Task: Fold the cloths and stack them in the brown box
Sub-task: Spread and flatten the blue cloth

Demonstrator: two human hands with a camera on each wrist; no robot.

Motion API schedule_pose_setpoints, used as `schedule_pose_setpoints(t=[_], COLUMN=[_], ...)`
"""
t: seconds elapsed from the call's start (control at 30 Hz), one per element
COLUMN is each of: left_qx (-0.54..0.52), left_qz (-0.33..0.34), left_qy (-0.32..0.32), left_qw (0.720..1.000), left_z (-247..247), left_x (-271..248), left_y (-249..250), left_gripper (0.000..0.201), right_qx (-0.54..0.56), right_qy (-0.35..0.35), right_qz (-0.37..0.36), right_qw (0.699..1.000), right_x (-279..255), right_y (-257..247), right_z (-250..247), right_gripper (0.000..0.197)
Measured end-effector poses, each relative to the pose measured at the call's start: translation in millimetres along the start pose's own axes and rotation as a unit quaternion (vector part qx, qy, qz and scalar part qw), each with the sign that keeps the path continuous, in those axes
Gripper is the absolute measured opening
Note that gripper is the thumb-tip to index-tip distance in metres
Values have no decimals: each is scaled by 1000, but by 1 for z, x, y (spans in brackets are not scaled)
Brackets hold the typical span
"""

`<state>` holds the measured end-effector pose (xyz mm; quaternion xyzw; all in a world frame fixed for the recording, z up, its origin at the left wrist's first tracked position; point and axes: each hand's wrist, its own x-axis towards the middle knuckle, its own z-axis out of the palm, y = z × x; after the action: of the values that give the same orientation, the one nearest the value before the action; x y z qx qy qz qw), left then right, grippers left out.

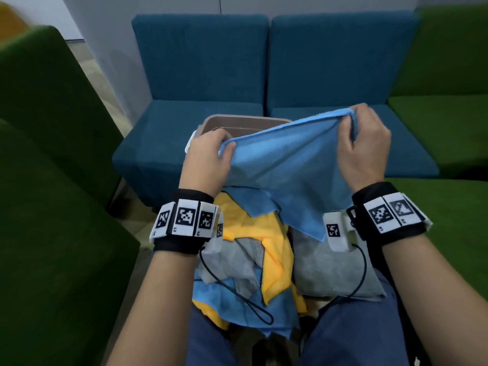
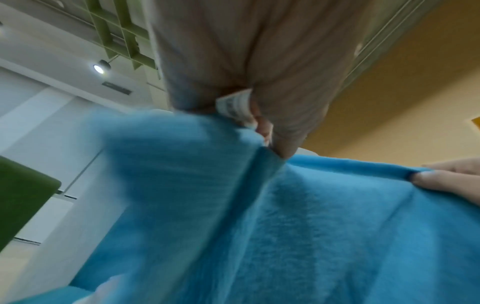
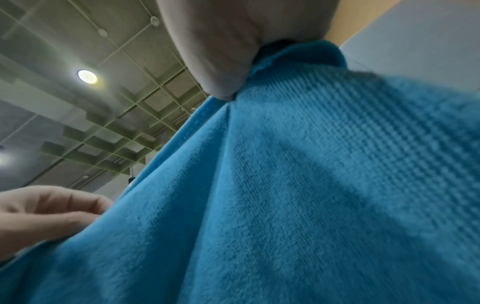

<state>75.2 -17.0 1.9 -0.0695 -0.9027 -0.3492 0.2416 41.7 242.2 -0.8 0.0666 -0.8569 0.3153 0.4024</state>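
Here I sit with blue chairs in front of me and green chairs on both sides. On the seat of the left blue chair stands the brown box, and I can only see its near rim and a bit of the inside, because the cloth I hold hides the rest. On my lap lies a messy pile of cloths, yellow, grey and blue, all mixed up and not folded. Above the pile I hold up one blue cloth, stretched between my two hands, with its lower part hanging down onto the pile. My right hand is higher and pinches the far top corner, with the fingers curled round the edge. My left hand is lower and closer to the box, and its thumb and fingers pinch the other top corner. From the left wrist view I see a small white tag on the cloth, right by my pinching fingers. I wear black bands with black-and-white square marks on both wrists
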Motion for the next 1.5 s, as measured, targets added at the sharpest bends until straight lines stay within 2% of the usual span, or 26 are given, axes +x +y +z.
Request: schedule_pose_setpoints(t=[0.07, 0.23, 0.4, 0.47, 0.57, 0.63, 0.7, 0.77, 0.97, 1.07, 1.17, 1.33, 1.4, 1.5], left_qx=[2, -19, -60, -50, -47, -35, -38, -40, -93, -74, -28, -9, -23, -54], left_qz=[-16, -10, 49, 49, -27, -62, -83, -93, -77, -55, -69, -120, -109, -74], left_qy=[16, 109, 229, 215, 145, 112, 88, 75, 110, 96, 79, 81, 64, 28], left_qw=[1000, 994, 970, 974, 988, 991, 992, 992, 986, 991, 994, 989, 992, 995], left_z=[-5, -24, -59, -60, -40, -31, -31, -33, -34, -35, -29, -16, -12, -5], left_x=[1, 16, 39, 37, 21, 9, 4, 0, -3, -4, -1, -4, -10, -19], left_y=[-7, -13, 7, 9, -6, -21, -29, -32, -35, -34, -32, -28, -22, -12], left_gripper=[15, 14, 13, 9, 14, 14, 8, 9, 37, 50, 45, 13, 10, 15], right_qx=[-17, -25, -22, -25, -33, -36, -29, -19, -1, 16, 1, 29, 63, 129], right_qy=[-4, 5, 102, 103, 1, -26, -9, 7, 27, 50, 15, -37, -84, -154], right_qz=[3, -4, -43, -43, -14, 4, 18, 38, 72, 83, 97, 120, 121, 100], right_qw=[1000, 1000, 994, 993, 999, 999, 999, 999, 997, 995, 995, 992, 987, 974], right_x=[2, 14, 52, 53, 36, 25, 21, 18, 6, 4, 4, -8, -18, -31], right_y=[5, 10, 2, 3, 19, 32, 38, 42, 51, 55, 55, 41, 30, 8], right_z=[-2, -8, -26, -26, -16, -13, -17, -22, -23, -24, -22, -11, -7, -2], right_gripper=[22, 18, 22, 23, 23, 22, 18, 15, 16, 13, 11, 11, 11, 14])
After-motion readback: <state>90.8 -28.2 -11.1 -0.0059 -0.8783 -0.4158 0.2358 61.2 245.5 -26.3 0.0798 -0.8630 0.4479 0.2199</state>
